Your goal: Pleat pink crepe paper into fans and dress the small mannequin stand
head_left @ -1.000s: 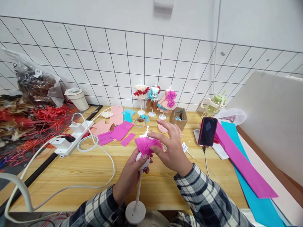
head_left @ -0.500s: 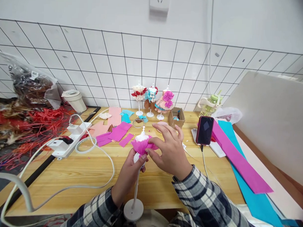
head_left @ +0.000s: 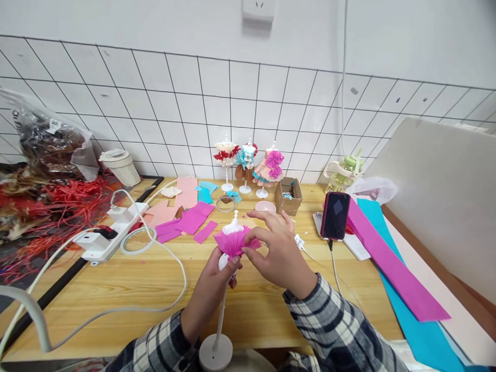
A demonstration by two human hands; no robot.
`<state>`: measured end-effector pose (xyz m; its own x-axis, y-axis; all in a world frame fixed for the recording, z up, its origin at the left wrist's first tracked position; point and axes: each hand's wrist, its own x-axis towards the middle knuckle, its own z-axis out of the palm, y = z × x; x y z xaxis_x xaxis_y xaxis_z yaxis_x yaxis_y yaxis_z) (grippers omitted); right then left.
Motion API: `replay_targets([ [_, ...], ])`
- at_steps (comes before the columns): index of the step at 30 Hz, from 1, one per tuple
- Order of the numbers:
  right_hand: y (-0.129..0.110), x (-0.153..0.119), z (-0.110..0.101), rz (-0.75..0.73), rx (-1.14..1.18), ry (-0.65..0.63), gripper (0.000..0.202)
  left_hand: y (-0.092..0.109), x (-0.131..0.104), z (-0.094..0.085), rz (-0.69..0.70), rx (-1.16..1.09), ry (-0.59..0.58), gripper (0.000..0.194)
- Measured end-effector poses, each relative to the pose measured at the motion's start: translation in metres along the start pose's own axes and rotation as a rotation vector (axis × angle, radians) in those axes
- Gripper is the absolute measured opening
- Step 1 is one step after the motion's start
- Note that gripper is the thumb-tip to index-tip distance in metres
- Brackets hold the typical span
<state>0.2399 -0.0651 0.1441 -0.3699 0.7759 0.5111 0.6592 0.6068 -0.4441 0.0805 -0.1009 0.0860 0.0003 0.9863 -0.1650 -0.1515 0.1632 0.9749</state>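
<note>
A small white dress-form mannequin on a stand with a round base is held tilted over the table's front edge. My left hand wraps round its lower body, thumb in front. Pleated magenta crepe paper fans around the mannequin's chest. My right hand pinches the right side of that paper between thumb and index finger, its other fingers raised. Behind stand three small mannequins in paper dresses: a cream and red one, a blue and brown one, and a pink one with magenta rosettes.
Cut paper pieces, a tape roll and a cardboard box lie behind my hands. A power strip with looping cables is at left. At right are a phone, a green-lidded bottle and long crepe strips.
My right fingers have shifted slightly on the magenta paper at the mannequin's right side. My left hand keeps its hold. The whole view has moved a little.
</note>
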Motion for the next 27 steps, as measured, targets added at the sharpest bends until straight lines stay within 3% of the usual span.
replay_targets([
  [10, 0.000, 0.005, 0.015, -0.043, 0.028, 0.099, 0.005, -0.003, 0.001, 0.000, -0.077, -0.044, -0.094, 0.040],
  [14, -0.001, -0.004, 0.016, -0.078, 0.006, 0.297, 0.029, -0.005, 0.002, -0.004, -0.098, -0.167, -0.101, 0.034],
  [19, 0.003, -0.033, 0.035, -0.175, -0.131, 0.507, 0.028, 0.004, 0.004, -0.014, -0.194, -0.372, -0.154, 0.034],
  [23, 0.003, -0.048, 0.057, -0.153, -0.192, 0.541, 0.033, 0.015, 0.006, -0.018, -0.266, -0.498, -0.169, 0.019],
  [27, 0.000, -0.049, 0.066, -0.121, -0.181, 0.473, 0.043, 0.021, 0.006, -0.014, -0.293, -0.550, -0.128, 0.017],
])
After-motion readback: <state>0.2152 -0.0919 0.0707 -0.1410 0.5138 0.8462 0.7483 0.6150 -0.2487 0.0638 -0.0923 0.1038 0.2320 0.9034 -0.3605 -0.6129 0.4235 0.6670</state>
